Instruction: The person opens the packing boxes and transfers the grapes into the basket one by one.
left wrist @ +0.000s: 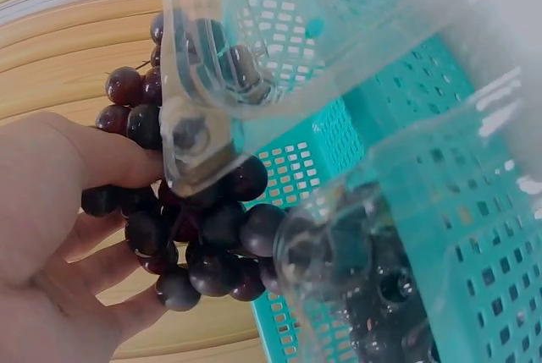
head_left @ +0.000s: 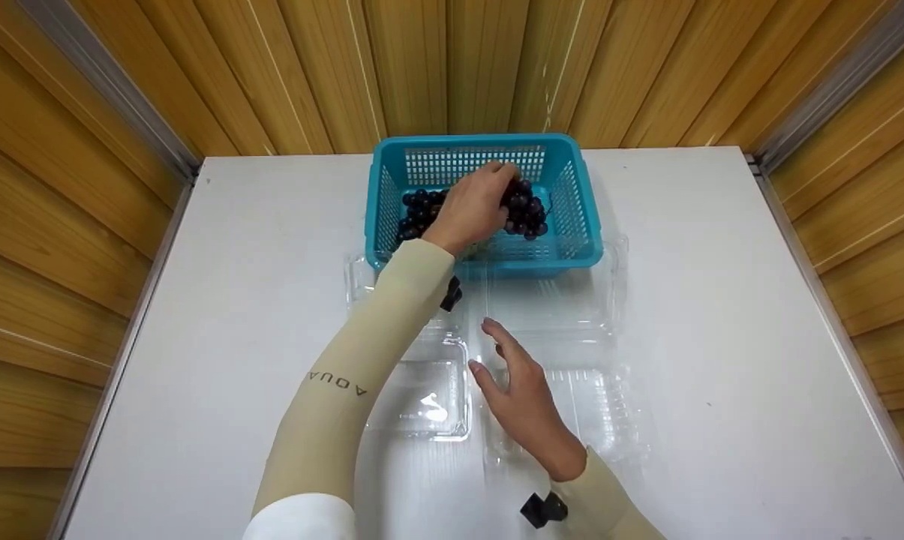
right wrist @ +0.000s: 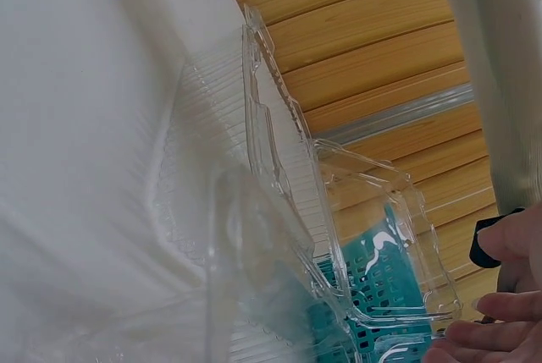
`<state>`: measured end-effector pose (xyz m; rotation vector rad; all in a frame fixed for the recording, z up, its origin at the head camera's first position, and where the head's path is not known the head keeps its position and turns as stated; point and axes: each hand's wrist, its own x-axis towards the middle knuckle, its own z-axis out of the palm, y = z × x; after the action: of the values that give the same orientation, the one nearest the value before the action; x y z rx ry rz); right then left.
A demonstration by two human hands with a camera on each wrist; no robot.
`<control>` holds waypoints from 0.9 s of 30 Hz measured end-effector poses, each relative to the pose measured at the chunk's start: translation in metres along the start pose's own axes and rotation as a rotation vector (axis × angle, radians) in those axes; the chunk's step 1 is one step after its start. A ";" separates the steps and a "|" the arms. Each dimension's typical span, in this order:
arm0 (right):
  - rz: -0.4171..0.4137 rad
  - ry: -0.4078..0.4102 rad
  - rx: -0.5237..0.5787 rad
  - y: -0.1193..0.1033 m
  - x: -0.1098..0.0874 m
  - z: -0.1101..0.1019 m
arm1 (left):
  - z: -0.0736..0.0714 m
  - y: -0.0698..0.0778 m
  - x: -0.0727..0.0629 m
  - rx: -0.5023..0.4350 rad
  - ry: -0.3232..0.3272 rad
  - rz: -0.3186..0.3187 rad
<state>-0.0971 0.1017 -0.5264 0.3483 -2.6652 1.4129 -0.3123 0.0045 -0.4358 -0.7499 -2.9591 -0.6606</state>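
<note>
My left hand [head_left: 476,206] reaches into the teal basket [head_left: 587,225] and grips a bunch of dark grapes [head_left: 527,214]. In the left wrist view the thumb and fingers curl around that bunch [left wrist: 212,253], partly hidden behind clear plastic. More dark grapes [head_left: 420,206] lie on the left side of the basket. Above the clear plastic clamshell boxes, my right hand [head_left: 525,401] is held with thumb and fingers apart and nothing between them. The right box [head_left: 605,409] lies partly under that hand; the left box [head_left: 429,397] sits beside my left forearm.
Raised clear lids [head_left: 557,300] stand between the boxes and the basket, overlapping its front wall in the head view. The white table [head_left: 722,337] meets wood-patterned panels [head_left: 482,67] at the back and both sides. My left forearm crosses over the left box and its lid.
</note>
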 end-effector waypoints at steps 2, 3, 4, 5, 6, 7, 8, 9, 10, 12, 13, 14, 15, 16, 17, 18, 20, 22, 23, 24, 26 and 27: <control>-0.006 0.002 -0.004 0.000 0.000 0.000 | 0.000 0.002 0.001 0.003 -0.015 0.004; -0.009 0.003 -0.007 0.000 0.001 0.000 | 0.000 0.003 0.001 0.003 -0.020 0.004; -0.013 0.005 -0.010 0.000 0.001 0.000 | 0.000 0.004 0.002 0.002 -0.023 0.003; -0.016 0.007 -0.013 0.001 0.001 0.000 | -0.001 0.005 0.002 0.005 -0.027 0.001; -0.019 0.008 -0.017 0.001 0.001 0.000 | -0.001 0.005 0.003 0.006 -0.028 -0.001; -0.022 0.011 -0.019 0.001 0.001 0.000 | -0.002 0.006 0.003 0.004 -0.026 -0.002; -0.023 0.012 -0.021 0.001 0.001 0.000 | -0.003 0.007 0.003 0.007 -0.023 -0.002; -0.024 0.014 -0.022 0.001 0.001 0.000 | -0.003 0.007 0.003 0.009 -0.019 0.000; -0.024 0.015 -0.023 0.001 0.002 0.000 | -0.004 0.007 0.002 0.010 -0.017 0.001; -0.023 0.017 -0.022 0.002 0.002 0.000 | -0.004 0.006 0.002 0.012 -0.016 0.000; -0.024 0.018 -0.023 0.002 0.002 0.000 | -0.004 0.005 0.001 0.013 -0.018 -0.005; -0.025 0.019 -0.023 0.002 0.002 0.000 | -0.004 0.004 0.001 0.011 -0.017 -0.008; -0.026 0.020 -0.022 0.003 0.002 -0.001 | -0.003 0.003 0.001 0.011 -0.017 -0.013; -0.029 0.022 -0.023 0.003 0.003 -0.001 | -0.003 0.002 0.000 0.009 -0.016 -0.017; -0.032 0.024 -0.022 0.003 0.003 -0.001 | -0.003 0.002 -0.001 0.007 -0.015 -0.020; -0.033 0.026 -0.020 0.004 0.003 -0.002 | -0.003 0.001 -0.001 0.009 -0.008 -0.016; -0.035 0.032 -0.022 0.004 0.003 -0.003 | -0.003 -0.001 -0.003 0.014 0.005 -0.010; -0.034 0.037 -0.023 0.004 0.004 -0.004 | -0.004 -0.001 -0.004 0.022 0.013 -0.011; -0.031 0.039 -0.023 0.004 0.004 -0.005 | -0.004 -0.001 -0.004 0.024 0.016 -0.013; -0.029 0.041 -0.022 0.004 0.004 -0.006 | -0.004 -0.001 -0.005 0.028 0.019 -0.015; -0.028 0.047 -0.022 0.004 0.005 -0.008 | -0.005 -0.001 -0.006 0.029 0.015 -0.029; -0.029 0.050 -0.022 0.004 0.006 -0.009 | -0.006 -0.001 -0.007 0.030 0.017 -0.031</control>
<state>-0.1045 0.1103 -0.5238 0.3437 -2.6229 1.3641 -0.3073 -0.0020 -0.4316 -0.6938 -2.9637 -0.6196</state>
